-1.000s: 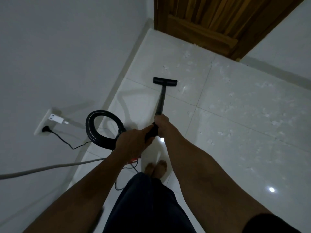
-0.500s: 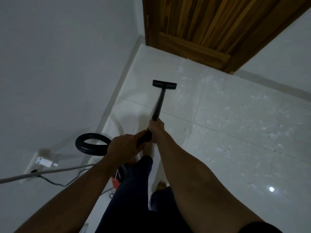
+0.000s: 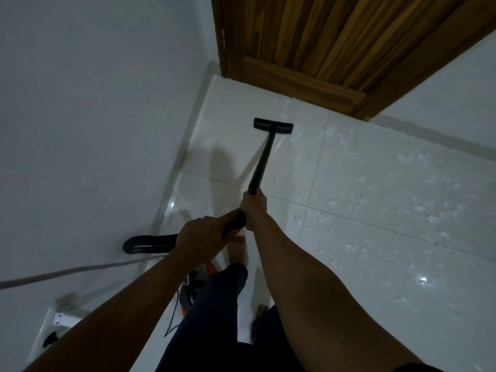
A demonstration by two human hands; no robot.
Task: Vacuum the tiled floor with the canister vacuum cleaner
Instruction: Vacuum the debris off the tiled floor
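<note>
Black wand (image 3: 261, 162) gripped by left hand (image 3: 201, 237) and right hand (image 3: 253, 208).

Both hands (image 3: 200, 236) (image 3: 253, 209) grip vac wand (image 3: 261, 163); floor head (image 3: 273, 125) ahead of fingers on tile w/ scraps (image 3: 375, 189), nr door (image 3: 308, 44).

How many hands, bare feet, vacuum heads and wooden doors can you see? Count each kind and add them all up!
Hands: 2, the left hand and right hand, both gripping the wand
Bare feet: 2
Vacuum heads: 1
Wooden doors: 1
Total: 6
</note>
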